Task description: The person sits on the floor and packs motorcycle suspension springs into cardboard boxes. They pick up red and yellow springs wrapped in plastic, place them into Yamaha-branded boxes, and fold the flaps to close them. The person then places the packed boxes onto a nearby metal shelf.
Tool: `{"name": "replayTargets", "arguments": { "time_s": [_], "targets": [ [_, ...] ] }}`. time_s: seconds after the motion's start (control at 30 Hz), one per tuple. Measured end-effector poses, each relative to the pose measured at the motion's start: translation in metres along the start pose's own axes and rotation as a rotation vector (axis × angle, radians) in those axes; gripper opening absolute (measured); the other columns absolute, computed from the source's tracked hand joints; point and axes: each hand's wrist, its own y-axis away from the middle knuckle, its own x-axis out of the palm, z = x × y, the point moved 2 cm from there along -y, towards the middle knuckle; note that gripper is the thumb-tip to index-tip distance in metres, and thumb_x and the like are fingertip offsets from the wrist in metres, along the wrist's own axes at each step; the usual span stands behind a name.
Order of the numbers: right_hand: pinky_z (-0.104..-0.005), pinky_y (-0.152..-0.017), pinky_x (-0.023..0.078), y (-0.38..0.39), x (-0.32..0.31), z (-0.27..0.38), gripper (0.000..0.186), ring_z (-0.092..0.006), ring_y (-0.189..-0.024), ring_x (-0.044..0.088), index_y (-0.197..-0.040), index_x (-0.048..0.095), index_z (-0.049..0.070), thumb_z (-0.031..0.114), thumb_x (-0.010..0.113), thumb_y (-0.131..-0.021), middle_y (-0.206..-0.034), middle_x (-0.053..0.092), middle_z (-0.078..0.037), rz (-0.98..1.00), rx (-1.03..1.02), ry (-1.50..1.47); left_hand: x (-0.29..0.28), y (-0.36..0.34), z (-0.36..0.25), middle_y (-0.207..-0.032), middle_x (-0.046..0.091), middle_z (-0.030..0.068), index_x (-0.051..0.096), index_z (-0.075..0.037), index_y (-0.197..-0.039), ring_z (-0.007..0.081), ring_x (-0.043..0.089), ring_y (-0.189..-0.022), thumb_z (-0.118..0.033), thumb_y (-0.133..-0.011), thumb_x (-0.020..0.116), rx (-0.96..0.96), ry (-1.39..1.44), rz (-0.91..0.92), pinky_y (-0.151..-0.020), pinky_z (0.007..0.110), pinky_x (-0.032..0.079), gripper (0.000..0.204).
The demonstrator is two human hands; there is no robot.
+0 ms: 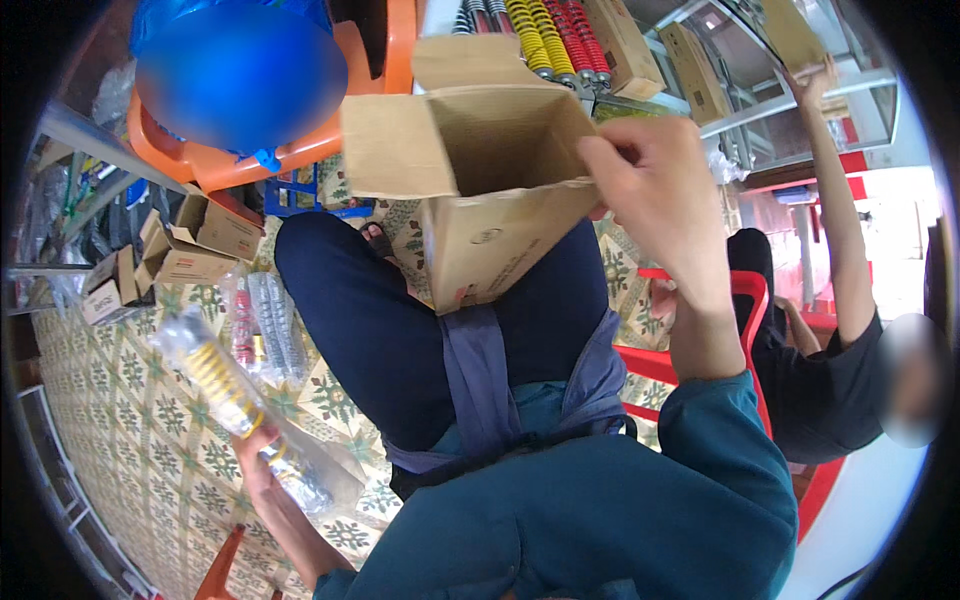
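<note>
My left hand is closed round a silver shock absorber with a yellow coil spring, sleeved in a loose clear plastic bag, well left of and lower than my right hand. The right hand grips the edge of a tall brown cardboard box, whose open mouth lies just left of those fingers, above my thighs. I judge it best to hold that rim steady and wide, keep the flaps outward, and gather the slack plastic under my left palm against snagging
</note>
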Motion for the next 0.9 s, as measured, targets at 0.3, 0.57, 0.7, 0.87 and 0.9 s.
{"name": "replayTargets", "arguments": {
  "time_s": [0.3, 0.57, 0.7, 0.87, 0.9],
  "targets": [
    [-0.0539, -0.075, 0.057, 0.03, -0.005, 0.001, 0.033, -0.0485, -0.073, 0.069, -0.071, 0.067, -0.011, 0.019, 0.06, -0.083, -0.074, 0.066, -0.031, 0.041, -0.203, 0.018, 0.095, 0.154, -0.193, -0.113, 0.052, 0.0136, 0.043, 0.003, -0.14, 0.0229, 0.052, -0.093, -0.038, -0.061, 0.079, 0.748, 0.333, 0.27, -0.088, 0.038, 0.045, 0.097],
    [-0.0519, -0.077, 0.06, 0.071, -0.02, 0.025, 0.028, -0.0475, -0.079, 0.072, -0.078, 0.071, -0.008, 0.018, 0.062, -0.083, -0.079, 0.07, -0.031, 0.012, -0.284, -0.036, 0.18, 0.23, -0.315, -0.11, 0.059, 0.0064, 0.055, -0.002, -0.132, 0.0213, 0.061, -0.098, -0.037, -0.073, 0.078, 1.058, 0.174, 0.943, -0.094, 0.041, 0.051, 0.073],
    [-0.055, -0.076, 0.059, 0.09, -0.02, 0.007, 0.03, -0.0485, -0.076, 0.071, -0.081, 0.07, -0.01, 0.019, 0.061, -0.084, -0.078, 0.068, -0.032, -0.031, -0.343, -0.11, 0.253, 0.27, -0.304, -0.111, 0.066, 0.0111, 0.059, 0.004, -0.127, 0.0235, 0.067, -0.097, -0.031, -0.077, 0.077, 1.449, 0.297, 0.14, -0.089, 0.038, 0.055, 0.064],
    [-0.0542, -0.078, 0.059, 0.091, -0.015, -0.017, 0.032, -0.0491, -0.076, 0.07, -0.085, 0.075, -0.005, 0.025, 0.065, -0.085, -0.078, 0.069, -0.031, 0.023, -0.249, -0.31, 0.301, 0.245, -0.297, -0.103, 0.069, 0.0125, 0.068, 0.006, -0.109, 0.023, 0.071, -0.092, -0.016, -0.08, 0.074, 1.324, 0.441, 0.042, -0.081, 0.035, 0.058, 0.037],
    [-0.054, -0.079, 0.059, 0.091, -0.017, -0.018, 0.031, -0.0489, -0.077, 0.07, -0.086, 0.076, -0.003, 0.026, 0.066, -0.085, -0.077, 0.069, -0.03, 0.052, -0.222, -0.32, 0.309, 0.242, -0.291, -0.102, 0.068, 0.0111, 0.067, 0.006, -0.11, 0.0214, 0.069, -0.09, -0.015, -0.079, 0.075, 1.263, 0.454, 0.104, -0.081, 0.035, 0.056, 0.038]
  ]
}}
